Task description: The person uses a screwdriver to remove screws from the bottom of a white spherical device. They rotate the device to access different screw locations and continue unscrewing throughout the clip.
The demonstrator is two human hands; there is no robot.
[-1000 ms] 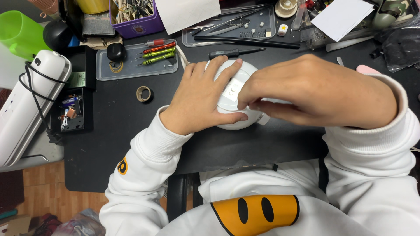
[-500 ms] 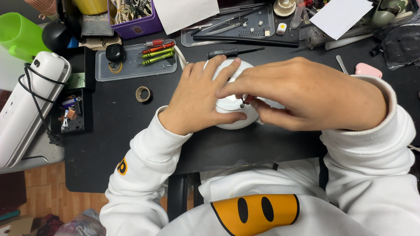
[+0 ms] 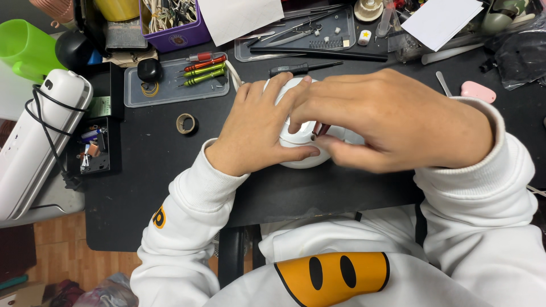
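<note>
Black table (image 3: 142, 187) cluttered with tool trays, seen from above. At its middle, the left hand (image 3: 259, 128) clamps a round white device (image 3: 301, 150). The right hand (image 3: 392, 119), flat across it a second ago, now pinches a small dark part (image 3: 318, 132) at its top.

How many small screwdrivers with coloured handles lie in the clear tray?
3: one red screwdriver and two green screwdrivers lie side by side in the clear tray, left of the left hand. Others may be hidden.

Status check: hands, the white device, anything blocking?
Left hand steadies white round device. Right hand pinches small dark tool against it. Nothing blocking.
</note>
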